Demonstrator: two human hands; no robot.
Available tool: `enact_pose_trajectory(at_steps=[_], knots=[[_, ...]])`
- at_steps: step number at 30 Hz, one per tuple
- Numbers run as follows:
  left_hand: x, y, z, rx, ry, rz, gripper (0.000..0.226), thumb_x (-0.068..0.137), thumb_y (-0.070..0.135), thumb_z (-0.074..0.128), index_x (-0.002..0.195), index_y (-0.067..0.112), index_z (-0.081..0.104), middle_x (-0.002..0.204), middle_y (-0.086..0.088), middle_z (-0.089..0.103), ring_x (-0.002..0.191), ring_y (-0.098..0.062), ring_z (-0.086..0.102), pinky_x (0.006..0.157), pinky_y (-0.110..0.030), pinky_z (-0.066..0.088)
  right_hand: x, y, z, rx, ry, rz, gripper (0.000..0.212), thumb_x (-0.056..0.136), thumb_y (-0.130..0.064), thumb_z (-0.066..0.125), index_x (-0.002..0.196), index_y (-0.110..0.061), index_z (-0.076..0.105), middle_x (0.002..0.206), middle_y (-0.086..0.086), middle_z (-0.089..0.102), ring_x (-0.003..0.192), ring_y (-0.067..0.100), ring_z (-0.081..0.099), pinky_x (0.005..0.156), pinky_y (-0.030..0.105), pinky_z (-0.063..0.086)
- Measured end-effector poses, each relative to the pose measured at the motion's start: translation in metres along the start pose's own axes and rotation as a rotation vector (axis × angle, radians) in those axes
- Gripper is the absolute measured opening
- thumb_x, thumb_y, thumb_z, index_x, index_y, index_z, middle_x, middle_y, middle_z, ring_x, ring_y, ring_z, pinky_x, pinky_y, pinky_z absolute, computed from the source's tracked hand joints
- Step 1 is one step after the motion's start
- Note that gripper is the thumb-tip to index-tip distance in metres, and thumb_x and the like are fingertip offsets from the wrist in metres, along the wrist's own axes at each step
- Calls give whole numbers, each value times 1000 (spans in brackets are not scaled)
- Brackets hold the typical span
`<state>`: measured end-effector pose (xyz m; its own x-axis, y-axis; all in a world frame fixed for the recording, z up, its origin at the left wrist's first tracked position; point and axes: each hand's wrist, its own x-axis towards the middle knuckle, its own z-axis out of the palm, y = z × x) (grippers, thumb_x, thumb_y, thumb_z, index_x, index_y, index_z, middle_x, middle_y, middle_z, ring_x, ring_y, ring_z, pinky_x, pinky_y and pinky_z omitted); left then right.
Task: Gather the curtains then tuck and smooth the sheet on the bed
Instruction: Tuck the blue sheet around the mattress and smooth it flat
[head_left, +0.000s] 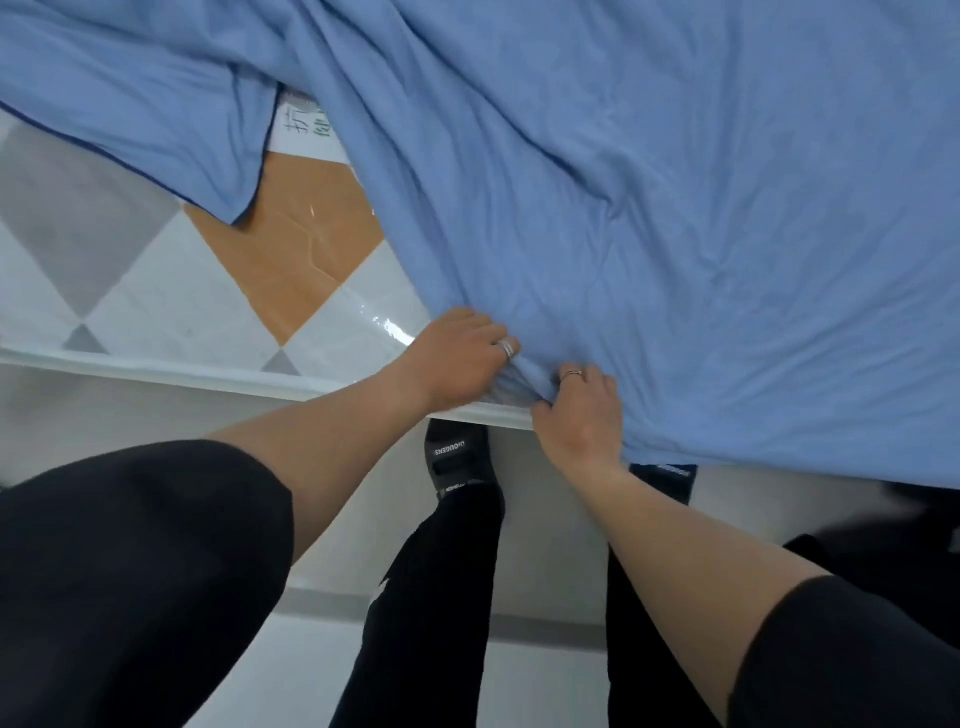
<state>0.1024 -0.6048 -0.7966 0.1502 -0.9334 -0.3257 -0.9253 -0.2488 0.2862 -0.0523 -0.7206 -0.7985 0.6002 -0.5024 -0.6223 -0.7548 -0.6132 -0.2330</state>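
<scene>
A wrinkled light blue sheet (649, 182) covers most of the mattress (171, 306), whose plastic-wrapped top shows white, grey and orange diamonds at the left. At the near mattress edge my left hand (462, 358) pinches a bunched fold of the sheet, fingers curled into the fabric. My right hand (582, 415) grips the same fold just beside it, with the sheet's edge draping over the bed's side to the right. Both hands wear rings. No curtains are in view.
A loose flap of the sheet with a dark hem (156, 145) lies over the mattress's far left. My feet in dark shoes (457, 457) stand on the pale tiled floor (322, 670) close against the bed's near side.
</scene>
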Motion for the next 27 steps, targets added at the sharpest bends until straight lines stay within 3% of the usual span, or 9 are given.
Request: enact_pose_trajectory(at_steps=[3, 5, 9, 12, 16, 19, 22, 24, 27], knots=[[-28, 2, -4, -91, -230, -1, 32, 88, 17, 47, 119, 17, 56, 97, -4, 63, 93, -31, 60, 72, -37, 40, -11, -3, -4, 40, -58, -149, 18, 81, -10, 56, 94, -5, 67, 101, 14, 57, 96, 37, 52, 84, 42, 46], [-43, 9, -5, -123, -209, -12, 24, 99, 34, 39, 110, 19, 55, 93, -4, 66, 90, -31, 64, 65, -37, 41, -22, -8, -2, 29, -185, -188, 15, 81, -8, 54, 90, -7, 66, 98, 16, 66, 94, 38, 60, 81, 40, 46], [-57, 30, 6, -142, -302, -93, 44, 98, 57, 33, 110, 21, 55, 95, -2, 69, 89, -30, 67, 62, -35, 38, -25, -7, 13, -43, -409, -181, 9, 84, -13, 49, 80, -20, 55, 98, 11, 70, 96, 35, 64, 76, 35, 47], [-63, 39, 22, -46, -345, -80, 30, 93, 39, 48, 111, 19, 61, 104, -4, 64, 102, -29, 60, 83, -38, 43, -13, -3, 34, -213, -600, -192, 26, 89, -18, 48, 111, -16, 63, 121, 10, 67, 113, 33, 63, 91, 37, 52], [-80, 49, 39, -98, 26, -76, 3, 72, 15, 55, 75, 16, 57, 75, -3, 53, 73, -29, 53, 66, -36, 38, -2, 9, 46, -345, -756, -143, 49, 90, -19, 45, 138, -18, 52, 138, 7, 59, 123, 30, 58, 102, 40, 49], [-96, 39, 48, -464, 117, -656, 5, 79, 19, 51, 77, 16, 53, 70, -3, 56, 67, -31, 57, 60, -35, 45, 1, 14, 43, -273, -762, -126, 24, 91, -23, 45, 106, -14, 62, 125, 9, 63, 109, 28, 60, 98, 37, 49], [-102, 15, 44, -963, 319, -1319, 15, 87, 19, 53, 101, 24, 56, 76, 4, 62, 77, -22, 62, 72, -35, 51, 1, 20, 30, -277, -767, -140, 20, 91, -22, 45, 71, -21, 45, 102, 7, 63, 87, 22, 56, 80, 32, 49], [-96, 0, 39, -1273, 415, -1447, 27, 90, 18, 58, 116, 22, 52, 82, 2, 62, 83, -18, 65, 80, -36, 56, 0, 25, 22, -216, -735, -103, 22, 91, -20, 45, 70, -23, 44, 86, -1, 57, 78, 19, 52, 65, 28, 41], [-81, -15, 33, -1569, 558, -1480, 36, 86, 18, 70, 120, 7, 61, 85, 4, 67, 82, -16, 65, 70, -27, 52, 4, 21, 11, -102, -627, -76, 26, 93, -17, 39, 68, -21, 45, 74, -6, 50, 73, 19, 51, 58, 27, 35]])
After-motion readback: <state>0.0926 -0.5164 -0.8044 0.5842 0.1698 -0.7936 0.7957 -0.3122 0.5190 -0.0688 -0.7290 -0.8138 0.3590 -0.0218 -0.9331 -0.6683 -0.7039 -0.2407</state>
